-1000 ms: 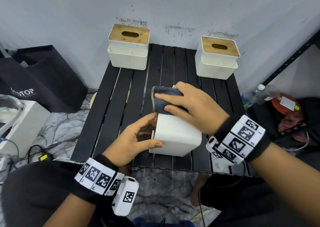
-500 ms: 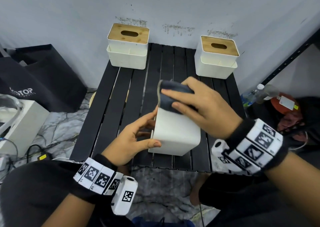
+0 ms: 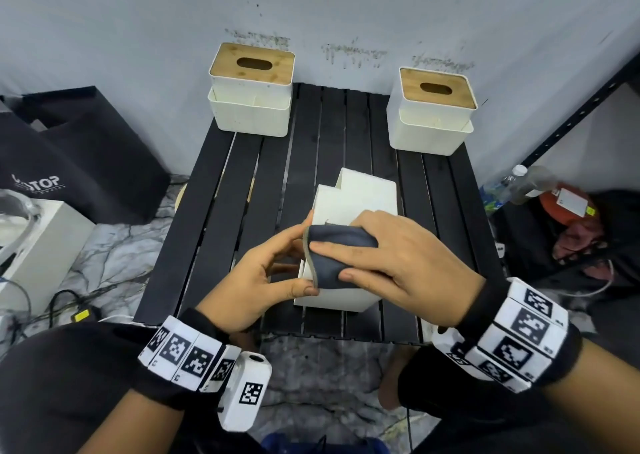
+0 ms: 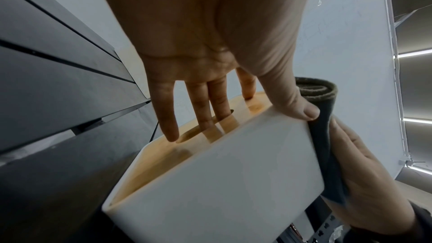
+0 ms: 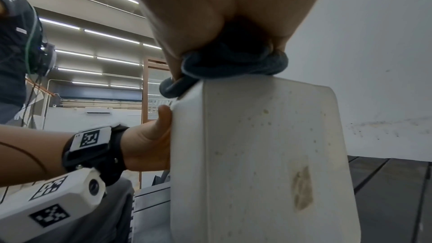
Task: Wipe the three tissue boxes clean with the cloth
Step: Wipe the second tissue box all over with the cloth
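Observation:
A white tissue box [image 3: 356, 200] lies on its side in the middle of the black slatted table [image 3: 221, 211]. My right hand [image 3: 341, 262] grips a folded dark cloth [image 3: 341, 240] and presses it on the box's upward face, at the near end. My left hand [image 3: 294, 256] holds the box's left side, fingers on the wooden lid [image 4: 210, 136] and thumb on the upper edge. In the right wrist view the box's [image 5: 257, 154] near wall has small specks and a brown stain [image 5: 302, 191]. Two more boxes stand upright at the back left [image 3: 251, 114] and back right [image 3: 429, 131].
A wall runs just behind the table. A black bag [image 3: 79, 162] and a white case [image 3: 41, 245] sit on the floor to the left. On the right are a metal rack post [image 3: 571, 121], a plastic bottle [image 3: 512, 186] and a red object [image 3: 568, 207].
My right hand has drawn the cloth along the box's upward face from the far end to the near end. The far stepped end now shows. My left hand has kept its hold.

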